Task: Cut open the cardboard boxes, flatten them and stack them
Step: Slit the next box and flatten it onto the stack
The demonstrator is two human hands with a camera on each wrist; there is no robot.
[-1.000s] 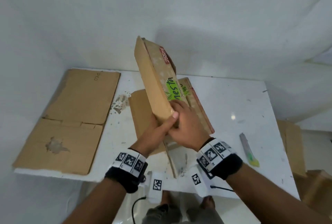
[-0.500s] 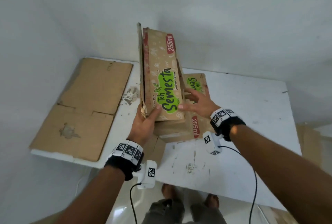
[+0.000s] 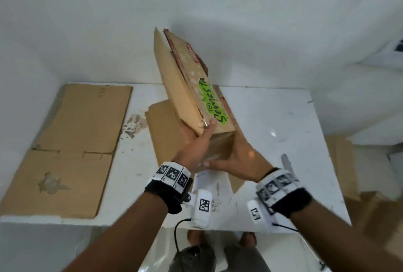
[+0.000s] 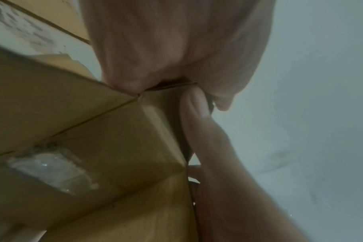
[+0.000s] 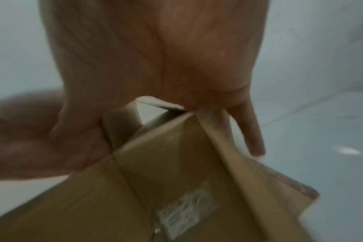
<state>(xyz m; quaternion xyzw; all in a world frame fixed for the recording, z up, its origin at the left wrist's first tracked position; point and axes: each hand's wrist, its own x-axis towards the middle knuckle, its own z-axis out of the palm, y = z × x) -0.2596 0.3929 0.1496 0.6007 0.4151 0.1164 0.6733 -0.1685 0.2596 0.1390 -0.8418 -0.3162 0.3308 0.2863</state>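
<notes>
A collapsed brown cardboard box [image 3: 185,88] with a green "Teh Semesta" label stands tilted above the white table [image 3: 272,114]. My left hand [image 3: 196,141] grips its lower left edge, thumb across the printed face. My right hand [image 3: 233,156] holds the box's bottom end from the right. In the left wrist view the fingers [image 4: 176,49] and thumb pinch the cardboard [image 4: 93,147] at a corner. In the right wrist view my right hand [image 5: 155,65] wraps the folded cardboard [image 5: 176,180], with clear tape on it. The box's lower flaps hang behind both hands.
A large flattened cardboard sheet [image 3: 72,145] lies on the table's left side. A grey utility knife [image 3: 285,160] lies on the table beyond my right wrist. More brown boxes [image 3: 340,162] stand on the floor to the right. A white wall rises behind the table.
The box has turned from facing me to nearly edge-on, leaning left. My right hand has left its printed face and now holds its bottom end. My left hand keeps its grip.
</notes>
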